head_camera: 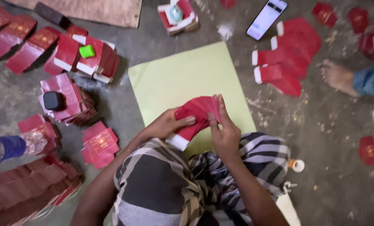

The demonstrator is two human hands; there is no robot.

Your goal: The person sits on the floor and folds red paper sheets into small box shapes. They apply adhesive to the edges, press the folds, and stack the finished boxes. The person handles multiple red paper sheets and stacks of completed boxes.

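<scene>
grey floor (320, 125), green sheet (187, 75), left hand (167, 124) and right hand (225, 133) fingers gripping fanned red card stack (197, 111), lower edge hidden

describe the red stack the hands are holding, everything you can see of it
The red stack is a fanned bundle of thin, flat, paper-like pieces, bright red with a white band at the lower end. It is held tilted above the green sheet, over the person's lap. The left hand grips it from the left with the thumb across the face; the right hand pinches its right edge, fingers reaching up along it. The upper ends spread out like cards. Any print on it is too small to tell.
</scene>
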